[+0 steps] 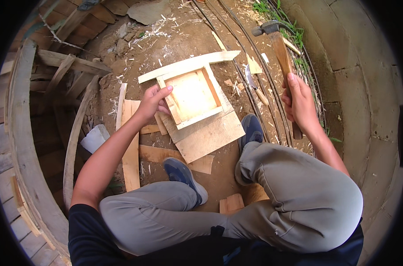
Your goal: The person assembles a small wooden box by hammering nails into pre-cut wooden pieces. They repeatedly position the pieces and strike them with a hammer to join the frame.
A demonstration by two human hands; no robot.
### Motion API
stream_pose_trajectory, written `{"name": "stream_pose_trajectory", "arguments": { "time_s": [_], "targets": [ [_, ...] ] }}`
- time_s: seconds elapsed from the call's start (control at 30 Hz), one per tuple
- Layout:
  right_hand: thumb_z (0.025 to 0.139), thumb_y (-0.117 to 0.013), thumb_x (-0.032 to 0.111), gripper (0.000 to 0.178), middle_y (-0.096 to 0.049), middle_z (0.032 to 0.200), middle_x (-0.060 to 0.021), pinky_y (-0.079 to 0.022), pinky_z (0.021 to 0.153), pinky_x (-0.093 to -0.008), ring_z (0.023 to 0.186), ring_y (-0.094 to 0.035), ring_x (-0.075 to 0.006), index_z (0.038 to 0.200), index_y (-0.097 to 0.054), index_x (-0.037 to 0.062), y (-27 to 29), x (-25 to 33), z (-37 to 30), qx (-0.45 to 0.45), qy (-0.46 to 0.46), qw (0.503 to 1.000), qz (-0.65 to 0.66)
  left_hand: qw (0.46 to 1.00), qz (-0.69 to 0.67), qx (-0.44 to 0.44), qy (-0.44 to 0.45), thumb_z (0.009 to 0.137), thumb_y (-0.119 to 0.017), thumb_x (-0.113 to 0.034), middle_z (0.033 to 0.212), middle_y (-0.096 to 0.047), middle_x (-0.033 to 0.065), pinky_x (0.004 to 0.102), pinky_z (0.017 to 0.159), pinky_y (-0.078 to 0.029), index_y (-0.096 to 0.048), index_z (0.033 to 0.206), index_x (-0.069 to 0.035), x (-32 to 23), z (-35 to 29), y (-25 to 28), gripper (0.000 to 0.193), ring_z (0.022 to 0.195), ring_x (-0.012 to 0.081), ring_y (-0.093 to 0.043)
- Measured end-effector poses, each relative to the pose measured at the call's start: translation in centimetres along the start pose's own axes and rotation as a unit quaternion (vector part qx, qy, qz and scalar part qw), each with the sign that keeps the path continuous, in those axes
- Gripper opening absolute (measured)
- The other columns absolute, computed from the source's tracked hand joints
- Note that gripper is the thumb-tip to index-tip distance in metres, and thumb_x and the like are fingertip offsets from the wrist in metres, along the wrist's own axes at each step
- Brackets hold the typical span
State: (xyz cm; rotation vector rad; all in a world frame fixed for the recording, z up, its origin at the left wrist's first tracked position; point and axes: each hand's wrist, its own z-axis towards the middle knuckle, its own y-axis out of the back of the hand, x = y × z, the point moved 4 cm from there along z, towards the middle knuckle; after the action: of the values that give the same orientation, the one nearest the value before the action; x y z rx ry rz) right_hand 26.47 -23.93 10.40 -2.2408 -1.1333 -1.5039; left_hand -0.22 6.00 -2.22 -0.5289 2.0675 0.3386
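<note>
- Centrally, we see an open wooden box (200,117), its floor washed out by glare, so we cannot tell whether anything lies in it.
- Our left hand (153,101) pinches its left wall, thumb over the rim and the other fingers curled at the outside, partly hidden.
- Our right hand (300,99) is closed around the handle of a hammer (282,55), head uppermost, to the right of the box and well apart from it.
- Behind the box we see a long pale strip (188,64) running across its far side; whether they touch, we cannot tell.
- A flat board (215,135) shows below the box, its near right corner just beside our right shoe (250,133).
- Between the box and the hammer, a knife (257,91) lies near dark rods (254,106).
- We have a block wall (352,102) on our right.
</note>
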Motion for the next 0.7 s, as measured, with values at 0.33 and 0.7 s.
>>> {"name": "stream_pose_trajectory", "arguments": {
  "time_s": [0.33,0.7],
  "targets": [
    [0.108,-0.046,0.047,0.042,-0.042,0.065,0.0049,-0.024,0.036,-0.0223,0.043,-0.033,-0.0026,0.092,-0.054,0.0093,1.3,-1.6,0.3,-0.013,-0.014,1.0,-0.008,0.935,0.329,-0.018,0.127,0.096,-0.057,-0.064,0.058,-0.06,0.0075,0.0289,0.05,-0.05,-0.065,0.077,0.0,0.5,0.3,5.8,0.068,0.05,0.0155,-0.059],
    [0.109,-0.045,0.043,0.039,-0.045,0.065,0.0032,-0.027,0.035,-0.0234,0.041,-0.034,-0.0036,0.097,-0.054,0.007,0.1,-3.0,-0.1,0.019,-0.049,0.998,-0.021,0.882,0.428,0.007,-0.197,0.089,-0.074,-0.035,0.109,-0.071,0.01,0.0377,0.088,-0.052,-0.068,0.122,-0.005,-3.5,3.1,-2.3,0.045,0.101,0.0241,-0.067]
  ]
}}
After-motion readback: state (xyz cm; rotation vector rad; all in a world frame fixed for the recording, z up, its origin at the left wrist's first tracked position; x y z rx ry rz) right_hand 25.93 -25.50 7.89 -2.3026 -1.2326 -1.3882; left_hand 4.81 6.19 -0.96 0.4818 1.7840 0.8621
